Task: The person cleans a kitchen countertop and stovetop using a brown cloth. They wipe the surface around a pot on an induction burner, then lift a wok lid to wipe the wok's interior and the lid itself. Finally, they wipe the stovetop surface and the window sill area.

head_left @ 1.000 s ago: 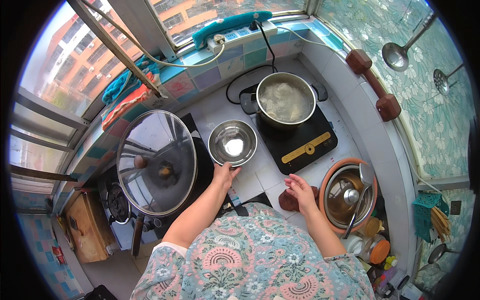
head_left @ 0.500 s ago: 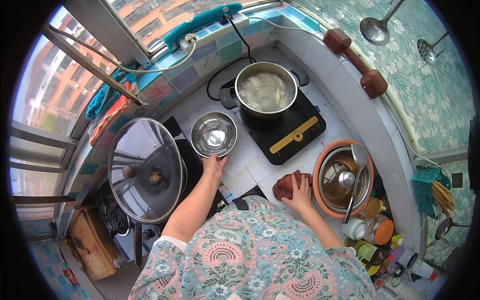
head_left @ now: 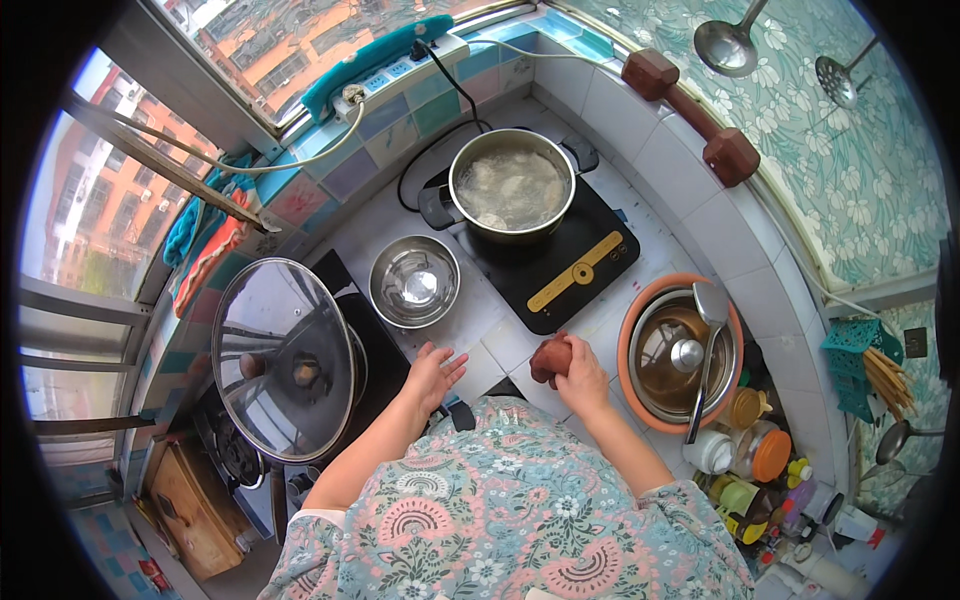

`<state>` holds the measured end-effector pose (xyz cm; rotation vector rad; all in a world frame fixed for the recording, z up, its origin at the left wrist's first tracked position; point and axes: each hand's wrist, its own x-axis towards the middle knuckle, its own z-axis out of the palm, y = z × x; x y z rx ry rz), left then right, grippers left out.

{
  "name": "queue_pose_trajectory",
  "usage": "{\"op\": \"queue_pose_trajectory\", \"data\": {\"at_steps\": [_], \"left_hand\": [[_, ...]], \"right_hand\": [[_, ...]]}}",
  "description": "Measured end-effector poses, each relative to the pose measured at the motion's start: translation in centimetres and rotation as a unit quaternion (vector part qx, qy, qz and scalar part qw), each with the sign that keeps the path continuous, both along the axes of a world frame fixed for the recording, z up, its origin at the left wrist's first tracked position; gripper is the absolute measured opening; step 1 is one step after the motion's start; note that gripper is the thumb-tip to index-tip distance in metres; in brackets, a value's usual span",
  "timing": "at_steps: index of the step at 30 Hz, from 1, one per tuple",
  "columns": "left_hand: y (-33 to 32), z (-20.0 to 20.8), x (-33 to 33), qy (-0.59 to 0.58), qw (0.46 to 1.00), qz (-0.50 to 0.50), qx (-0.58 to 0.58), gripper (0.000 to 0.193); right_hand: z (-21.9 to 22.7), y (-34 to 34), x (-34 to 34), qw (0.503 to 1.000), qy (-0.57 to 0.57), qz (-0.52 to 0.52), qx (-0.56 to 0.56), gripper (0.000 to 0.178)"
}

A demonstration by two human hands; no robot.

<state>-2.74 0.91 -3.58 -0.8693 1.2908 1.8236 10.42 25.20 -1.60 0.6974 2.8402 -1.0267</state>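
My right hand is closed round a bunched reddish-brown cloth, over the counter in front of the induction cooker. My left hand is in the air with its fingers apart and nothing in it. Just beyond it a steel bowl stands on the white tiles, not touched by the hand. On the cooker sits a two-handled pot with pale pieces in cloudy liquid.
At left a glass-lidded pan sits on a gas stove. To the right stands an orange-rimmed basin holding a lidded pot, with a spatula across it. Several jars crowd the right corner. Cables run behind the cooker.
My left hand has let go of the bowl and drawn back toward me. My right hand has gathered up the cloth, which lay flat under it, and moved slightly left.
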Motion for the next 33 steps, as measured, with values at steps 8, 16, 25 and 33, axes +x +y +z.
{"op": "queue_pose_trajectory", "data": {"at_steps": [8, 16, 25, 33], "left_hand": [[0.2, 2.8, 0.6, 0.054, 0.989, -0.140, -0.010, 0.071], [-1.4, 4.3, 1.4, 0.094, 0.983, -0.146, -0.055, 0.069], [-0.3, 4.1, 2.6, 0.074, 0.985, -0.138, -0.074, 0.068], [-1.4, 4.0, 3.7, 0.082, 0.981, -0.156, -0.085, 0.060]], "right_hand": [[3.6, 11.0, -12.0, 0.942, 0.180, 0.078, 0.273, 0.037], [-4.5, 16.6, -18.6, 0.978, 0.030, 0.118, 0.171, 0.052], [-6.1, 17.0, -21.6, 0.972, 0.034, 0.072, 0.220, 0.041], [-3.6, 16.0, -22.7, 0.930, -0.038, 0.153, 0.331, 0.026]]}}
